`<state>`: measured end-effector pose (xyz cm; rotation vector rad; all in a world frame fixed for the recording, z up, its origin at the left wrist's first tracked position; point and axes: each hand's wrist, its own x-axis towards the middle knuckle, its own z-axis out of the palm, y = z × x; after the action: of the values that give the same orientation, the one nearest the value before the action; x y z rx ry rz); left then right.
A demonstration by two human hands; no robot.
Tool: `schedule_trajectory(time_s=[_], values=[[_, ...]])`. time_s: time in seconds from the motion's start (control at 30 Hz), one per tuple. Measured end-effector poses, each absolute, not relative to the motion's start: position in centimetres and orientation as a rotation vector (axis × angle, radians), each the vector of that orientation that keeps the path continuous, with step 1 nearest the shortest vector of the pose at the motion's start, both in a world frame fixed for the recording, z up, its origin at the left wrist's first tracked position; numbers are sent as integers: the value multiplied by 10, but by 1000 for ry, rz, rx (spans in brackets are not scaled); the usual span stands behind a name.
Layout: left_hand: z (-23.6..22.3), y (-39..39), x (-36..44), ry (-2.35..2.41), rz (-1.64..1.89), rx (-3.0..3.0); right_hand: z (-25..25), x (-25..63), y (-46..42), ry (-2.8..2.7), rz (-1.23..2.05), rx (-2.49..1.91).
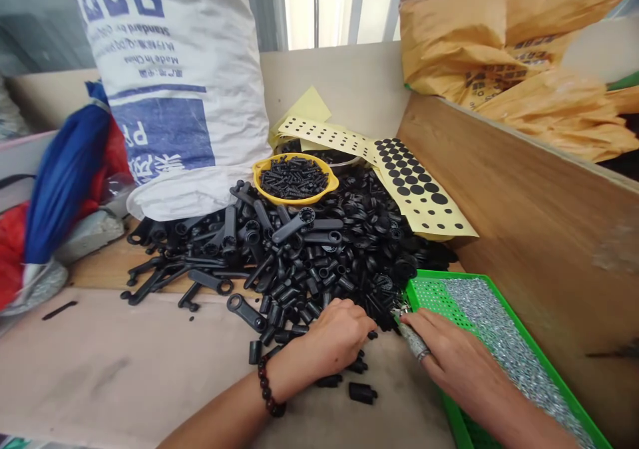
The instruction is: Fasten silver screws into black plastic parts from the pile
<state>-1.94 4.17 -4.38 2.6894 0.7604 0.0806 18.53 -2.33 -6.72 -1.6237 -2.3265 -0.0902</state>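
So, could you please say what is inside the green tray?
Many small silvery pieces lie in the green tray; its perforated floor shows at the far left. The floor beneath them is covered, and the right hand blocks part.

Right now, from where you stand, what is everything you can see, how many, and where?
White sack: one, blue print, back left
Umbrella: one, blue, far left
Basket: one, yellow, back centre, holding small pieces: many, black
Levers: many, black, centre left
Discs: many, black, behind centre
Cylinders: many, black, centre
Dotted sheets: several, yellow, behind discs
Tray: one, green, right, holding bits: countless, silvery
Bags: orange, back right, count unclear
Board: one, brown, right
Bracelet: one, dark, left wrist
Left hand: one, among cylinders
Right hand: one, beside tray, gripping metal tool
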Motion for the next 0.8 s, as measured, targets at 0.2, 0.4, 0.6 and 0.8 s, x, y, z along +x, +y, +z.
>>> schedule_trajectory(time_s=[0.2, 0.4, 0.6, 0.8], values=[[-44, 41, -24, 786, 135, 2724, -66, 172, -12, -2362, -168, -1624], [-44, 44, -31, 835, 274, 2680, -67, 160, 1, -2331, -125, -1662], [-53, 44, -34, 849, 520, 2537, -63, 159, 2, -2216, 69, -1624], [-44, 35, -26, 960, 686, 2299, -48, 154, 5, -2041, 472, -1438]])
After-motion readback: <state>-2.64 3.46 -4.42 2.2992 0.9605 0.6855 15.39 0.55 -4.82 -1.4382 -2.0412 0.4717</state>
